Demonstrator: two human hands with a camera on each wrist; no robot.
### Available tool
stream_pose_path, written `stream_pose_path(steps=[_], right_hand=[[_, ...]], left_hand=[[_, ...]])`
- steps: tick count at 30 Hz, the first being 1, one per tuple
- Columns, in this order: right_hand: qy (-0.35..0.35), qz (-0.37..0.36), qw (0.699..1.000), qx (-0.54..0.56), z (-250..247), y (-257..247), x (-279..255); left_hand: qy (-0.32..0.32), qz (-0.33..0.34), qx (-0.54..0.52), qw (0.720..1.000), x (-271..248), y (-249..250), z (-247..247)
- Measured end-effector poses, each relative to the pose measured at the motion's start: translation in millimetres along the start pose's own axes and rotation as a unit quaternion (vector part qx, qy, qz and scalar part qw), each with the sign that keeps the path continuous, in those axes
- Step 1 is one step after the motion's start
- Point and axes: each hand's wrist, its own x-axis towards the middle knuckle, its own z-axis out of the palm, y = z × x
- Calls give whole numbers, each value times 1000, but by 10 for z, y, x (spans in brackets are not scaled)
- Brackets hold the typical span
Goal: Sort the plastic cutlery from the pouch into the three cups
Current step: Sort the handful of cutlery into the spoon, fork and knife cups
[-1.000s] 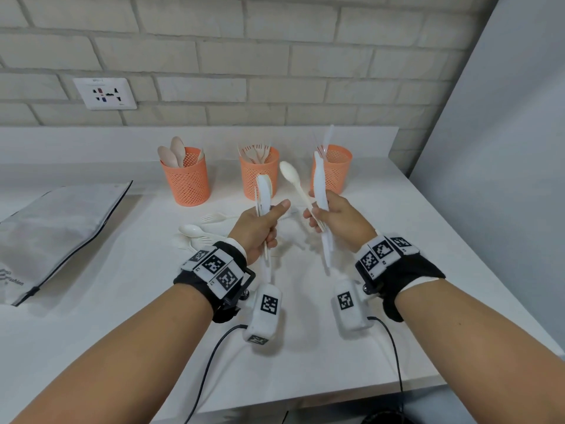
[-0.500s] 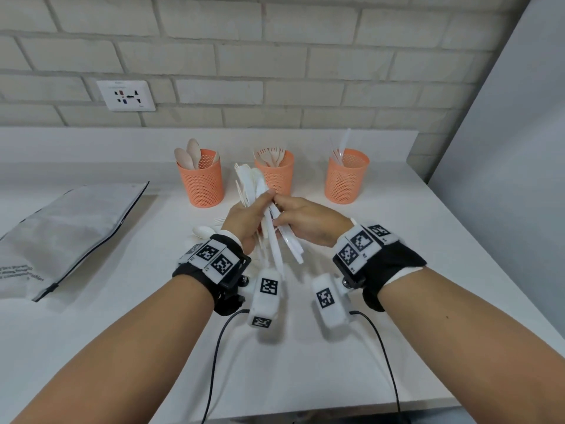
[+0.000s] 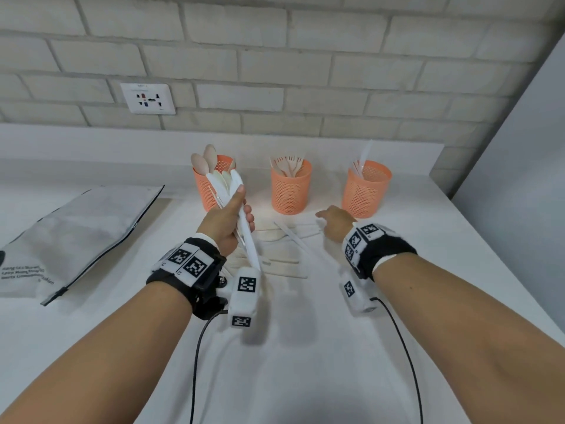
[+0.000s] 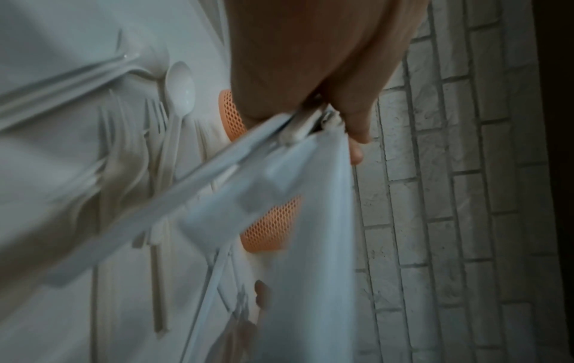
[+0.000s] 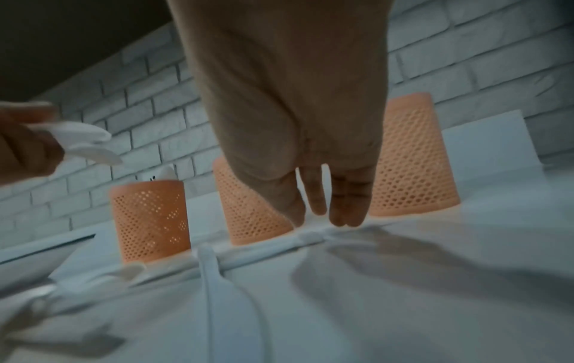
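Left hand (image 3: 227, 223) clutching a bundle of white cutlery (image 3: 241, 215) (spoons uppermost), right hand (image 3: 334, 223) fingers straight, lowered over loose cutlery (image 3: 284, 255) on the table (image 3: 305, 347), three orange cups (image 3: 290, 188) behind

Right hand (image 5: 289, 110) hangs palm-down over the white counter (image 5: 450, 307), fingers (image 5: 349, 199) straight, tips just above a blurred strip of white cutlery (image 5: 273, 250); contact cannot be told. 3 orange mesh cups stand behind: left cup (image 5: 149, 221) with a white piece showing above its rim, middle cup (image 5: 248, 221) partly hidden by the hand, right cup (image 5: 413, 159). At left edge, left hand (image 5: 24, 152) grips white spoons (image 5: 90, 142). Brick wall (image 5: 481, 54) behind.
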Motion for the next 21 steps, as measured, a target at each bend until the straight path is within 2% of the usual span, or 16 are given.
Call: stream_pose_path(steps=[2, 4, 9, 12, 14, 16, 18, 21], right_hand=[[-9, -5, 997, -82, 73, -11, 73], [-2, -5, 993, -118, 113, 8, 124], [-19, -18, 996, -86, 116, 33, 155], [2, -30, 997, -74, 89, 70, 157], [57, -87, 995, -4, 14, 60, 100], [90, -171, 979, 71, -73, -19, -9], [73, -227, 967, 91, -77, -127, -86], [39, -245, 968, 47, 64, -263, -124]], left_hand=[[4, 5, 7, 1000, 48, 19, -46], [4, 11, 11, 1000, 83, 43, -98], [-1, 4, 18, 1000, 133, 76, -216], [-6, -20, 19, 1000, 140, 58, -251], [-5, -27, 14, 1000, 147, 54, -265], [0, -29, 11, 1000, 161, 59, -285], [3, -31, 11, 999, 174, 63, -301], [2, -33, 12, 999, 151, 67, -295]])
